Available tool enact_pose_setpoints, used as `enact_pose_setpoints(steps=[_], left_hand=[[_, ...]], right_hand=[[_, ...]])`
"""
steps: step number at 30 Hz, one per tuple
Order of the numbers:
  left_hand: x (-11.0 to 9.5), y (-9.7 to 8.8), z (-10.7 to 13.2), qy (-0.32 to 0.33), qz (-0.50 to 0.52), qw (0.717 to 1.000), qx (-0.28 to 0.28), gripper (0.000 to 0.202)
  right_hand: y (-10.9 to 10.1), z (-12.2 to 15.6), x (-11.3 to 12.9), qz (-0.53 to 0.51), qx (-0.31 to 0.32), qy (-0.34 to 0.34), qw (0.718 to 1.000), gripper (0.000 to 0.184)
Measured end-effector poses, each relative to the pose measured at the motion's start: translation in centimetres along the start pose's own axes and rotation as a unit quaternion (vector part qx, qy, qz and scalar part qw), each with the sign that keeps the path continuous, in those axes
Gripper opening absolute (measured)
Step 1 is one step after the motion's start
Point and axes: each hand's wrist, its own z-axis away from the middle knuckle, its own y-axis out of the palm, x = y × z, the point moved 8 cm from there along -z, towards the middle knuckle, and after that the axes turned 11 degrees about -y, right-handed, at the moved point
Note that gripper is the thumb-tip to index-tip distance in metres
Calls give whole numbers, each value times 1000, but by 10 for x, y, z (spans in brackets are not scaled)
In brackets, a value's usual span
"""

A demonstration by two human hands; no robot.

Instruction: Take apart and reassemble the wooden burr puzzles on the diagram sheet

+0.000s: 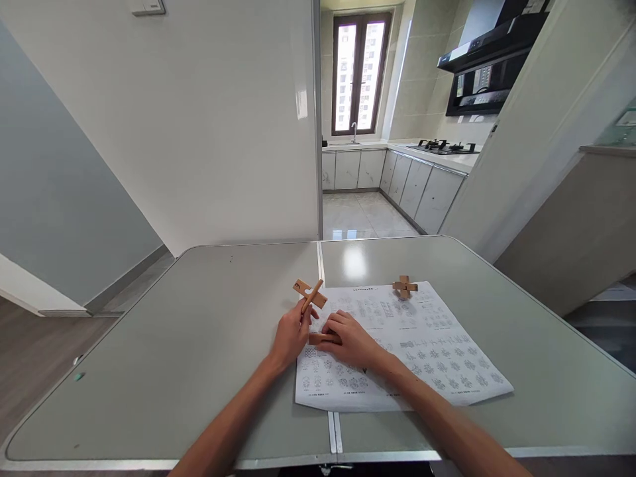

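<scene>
My left hand (292,334) is closed around two crossed wooden puzzle pieces (312,295), raised above the left edge of a printed sheet. One of those pieces is flat with a dark mark on it; the other is a slimmer bar. Low over the paper, my right hand (350,339) is closed on a wooden puzzle piece (324,338), whose end sticks out to the left. The instruction sheet (397,396) carries rows of small line drawings and lies under both hands. At its top right sits an assembled wooden cross (405,287).
The grey-green folding table (173,371) has a metal seam (334,430) down its middle. A small green scrap (79,376) lies near the left edge. Behind stand a white wall (223,132) and a kitchen with a counter, gas hob (442,146) and window.
</scene>
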Motion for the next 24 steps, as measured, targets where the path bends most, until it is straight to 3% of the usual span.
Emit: enact_pose_setpoints(steps=[4, 7, 11, 17, 20, 24], left_hand=[[2, 0, -2, -9, 7, 1000, -2, 34], [2, -2, -3, -13, 15, 1000, -5, 35], [-3, -2, -2, -3, 14, 1000, 0, 33], [-15, 6, 3, 34, 23, 997, 62, 36], [-17, 12, 5, 35, 42, 993, 103, 38], [-19, 17, 7, 35, 98, 983, 153, 40]], right_hand=[[-3, -1, 4, -45, -5, -9, 999, 19], [-7, -1, 1, -172, -21, 31, 984, 27], [-16, -1, -8, -361, -99, 92, 923, 40], [-39, 7, -34, -473, -272, 154, 824, 45], [-41, 8, -40, -520, -287, 161, 788, 43], [-37, 6, -37, -556, -267, 156, 772, 44]])
